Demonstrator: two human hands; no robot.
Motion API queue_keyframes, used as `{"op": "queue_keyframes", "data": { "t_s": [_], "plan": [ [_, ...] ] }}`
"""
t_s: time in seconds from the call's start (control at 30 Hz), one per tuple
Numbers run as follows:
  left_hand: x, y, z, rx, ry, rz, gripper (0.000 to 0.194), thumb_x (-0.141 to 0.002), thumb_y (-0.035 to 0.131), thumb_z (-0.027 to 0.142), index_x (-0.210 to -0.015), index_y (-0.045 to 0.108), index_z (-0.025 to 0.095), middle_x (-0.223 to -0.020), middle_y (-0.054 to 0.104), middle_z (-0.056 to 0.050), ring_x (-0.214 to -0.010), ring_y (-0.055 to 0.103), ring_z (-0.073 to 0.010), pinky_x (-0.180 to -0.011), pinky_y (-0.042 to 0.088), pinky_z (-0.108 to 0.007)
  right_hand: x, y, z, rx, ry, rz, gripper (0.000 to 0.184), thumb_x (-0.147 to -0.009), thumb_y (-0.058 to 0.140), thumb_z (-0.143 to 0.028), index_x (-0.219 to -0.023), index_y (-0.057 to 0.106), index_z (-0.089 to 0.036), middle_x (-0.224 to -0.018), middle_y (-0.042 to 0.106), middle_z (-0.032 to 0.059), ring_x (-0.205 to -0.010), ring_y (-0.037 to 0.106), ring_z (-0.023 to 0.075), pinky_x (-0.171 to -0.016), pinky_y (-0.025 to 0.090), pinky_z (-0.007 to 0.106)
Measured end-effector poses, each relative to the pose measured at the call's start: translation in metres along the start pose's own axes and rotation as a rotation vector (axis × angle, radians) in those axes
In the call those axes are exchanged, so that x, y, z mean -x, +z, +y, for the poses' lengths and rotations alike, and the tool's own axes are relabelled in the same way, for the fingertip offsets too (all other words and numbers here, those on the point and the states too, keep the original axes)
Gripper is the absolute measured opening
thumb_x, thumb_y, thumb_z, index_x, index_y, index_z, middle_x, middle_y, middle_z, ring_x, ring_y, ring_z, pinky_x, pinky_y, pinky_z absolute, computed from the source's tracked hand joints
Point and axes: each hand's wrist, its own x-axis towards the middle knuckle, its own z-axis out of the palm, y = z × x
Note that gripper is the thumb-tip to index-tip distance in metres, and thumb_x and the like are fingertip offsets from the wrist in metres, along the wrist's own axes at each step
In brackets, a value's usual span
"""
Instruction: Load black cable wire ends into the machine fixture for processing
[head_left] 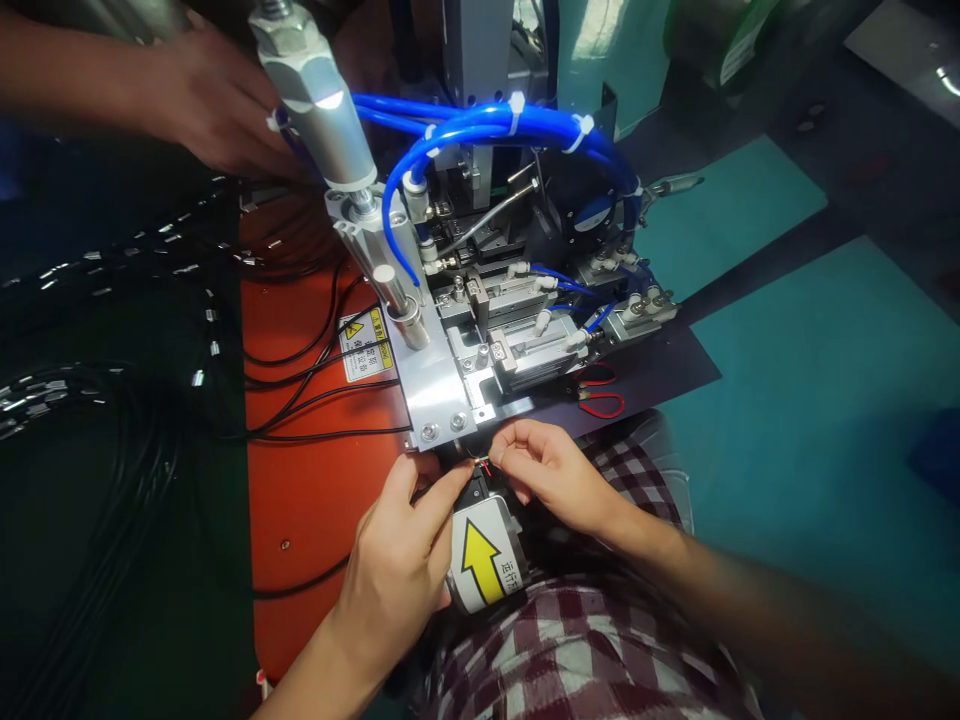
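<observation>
My left hand (pixel 405 530) is closed, its thumb and index fingertips together at the near edge of a metal machine (pixel 427 390). Facing it from the right, my right hand (pixel 551 470) pinches with thumb and index finger. Between both sets of fingertips lies the end of a cable with thin red and pale wires (pixel 485 463); its finer detail is too small to make out. Just below the fingertips is a machine part with a yellow arrow label (pixel 484 560). The other fingers of my left hand rest beside that part.
Black cables (pixel 300 385) run across the orange-red board (pixel 315 540) at left. Blue air hoses (pixel 517 120) arch over the machine behind an upright cylinder (pixel 330 120). Red-handled snips (pixel 602 403) lie to the right. Another person's hand (pixel 217 100) is at upper left.
</observation>
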Motion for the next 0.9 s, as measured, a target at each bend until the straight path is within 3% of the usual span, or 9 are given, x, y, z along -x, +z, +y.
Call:
{"op": "queue_keyframes", "data": {
  "t_s": [0.47,0.8,0.9],
  "plan": [
    [-0.0025,-0.0016,0.0028,-0.002,0.007,-0.009,0.026,-0.090,0.047,0.009,-0.109,0.064,0.012,-0.094,0.052,-0.008,-0.077,0.060,-0.0146,-0.065,0.052,-0.025,-0.0008,-0.0004,0.0044,0.021,-0.010,0.002,0.013,-0.081,0.057,-0.028,-0.074,0.054,-0.017,-0.050,0.046,-0.0073,-0.044,0.041,0.0080,-0.044,0.033,0.021],
    [-0.0032,-0.0036,0.0027,-0.063,0.079,-0.029,0.027,-0.091,0.044,0.008,-0.111,0.062,0.010,-0.097,0.052,-0.010,-0.074,0.059,-0.0148,-0.062,0.052,-0.025,0.0073,0.0031,0.0005,0.362,-0.132,0.116,0.011,-0.083,0.052,-0.022,-0.073,0.054,-0.018,-0.058,0.048,-0.0043,-0.053,0.043,0.0098,-0.050,0.034,0.022],
    [-0.0035,-0.0038,0.0027,-0.107,0.093,-0.036,0.028,-0.092,0.042,0.010,-0.111,0.062,0.010,-0.094,0.051,-0.010,-0.071,0.058,-0.0152,-0.059,0.052,-0.026,0.0046,0.0023,-0.0019,0.321,-0.093,0.113,0.009,-0.081,0.053,-0.021,-0.073,0.054,-0.018,-0.058,0.050,-0.0044,-0.052,0.044,0.0099,-0.050,0.033,0.022]
  ]
}}
